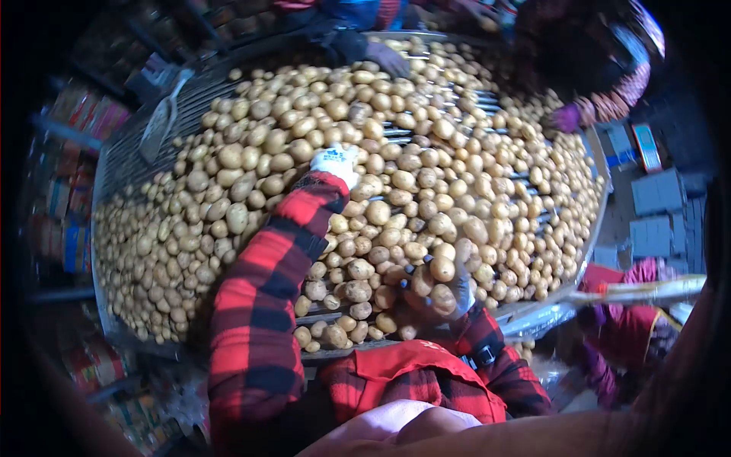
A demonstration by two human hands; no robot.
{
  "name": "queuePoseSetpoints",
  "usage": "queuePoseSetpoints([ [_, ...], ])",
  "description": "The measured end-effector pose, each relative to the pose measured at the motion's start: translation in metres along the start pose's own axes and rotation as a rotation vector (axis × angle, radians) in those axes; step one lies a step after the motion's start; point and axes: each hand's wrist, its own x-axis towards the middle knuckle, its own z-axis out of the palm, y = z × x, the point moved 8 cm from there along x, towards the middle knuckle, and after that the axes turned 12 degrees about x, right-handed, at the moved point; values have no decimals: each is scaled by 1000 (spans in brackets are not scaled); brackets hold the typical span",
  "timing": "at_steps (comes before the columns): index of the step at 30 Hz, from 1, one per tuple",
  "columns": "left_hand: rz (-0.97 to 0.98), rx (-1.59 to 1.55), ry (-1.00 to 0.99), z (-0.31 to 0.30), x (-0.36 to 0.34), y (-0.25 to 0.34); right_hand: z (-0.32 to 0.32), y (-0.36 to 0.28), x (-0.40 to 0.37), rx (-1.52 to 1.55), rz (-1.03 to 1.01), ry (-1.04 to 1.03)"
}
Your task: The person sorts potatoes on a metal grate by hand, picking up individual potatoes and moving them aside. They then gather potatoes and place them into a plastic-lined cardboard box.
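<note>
A broad heap of potatoes (304, 122) in many sizes covers a slatted metal sorting table (129, 156). My left hand (335, 163), in a white glove with blue print, reaches far out over the middle of the heap. Its back faces up, and its fingers are hidden down among the potatoes. Closer to my body, my right hand (461, 288) is turned palm up near the table's front edge. Its gloved fingers curl around several potatoes (442, 268), with dark fingertips showing beside them.
A metal scoop (161, 118) lies on the bare slats at the left. Across the table a co-worker's gloved hand (387, 59) touches the heap; another's purple glove (564, 118) is at the right. Boxes (656, 192) stand beyond the right edge, and a plastic-wrapped bar (647, 289) juts in there.
</note>
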Motion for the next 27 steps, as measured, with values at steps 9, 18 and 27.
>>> queuePoseSetpoints([
  [9, 119, 69, -37, 46, 43, 1, -68, -11, -80, 104, -39, -28],
  [18, 238, -1171, 114, 87, 29, -49, -260, -99, -311, 226, -824, 481],
  [27, 538, -1549, -664, -73, -163, 263, -231, -205, -315, -393, -846, 764],
])
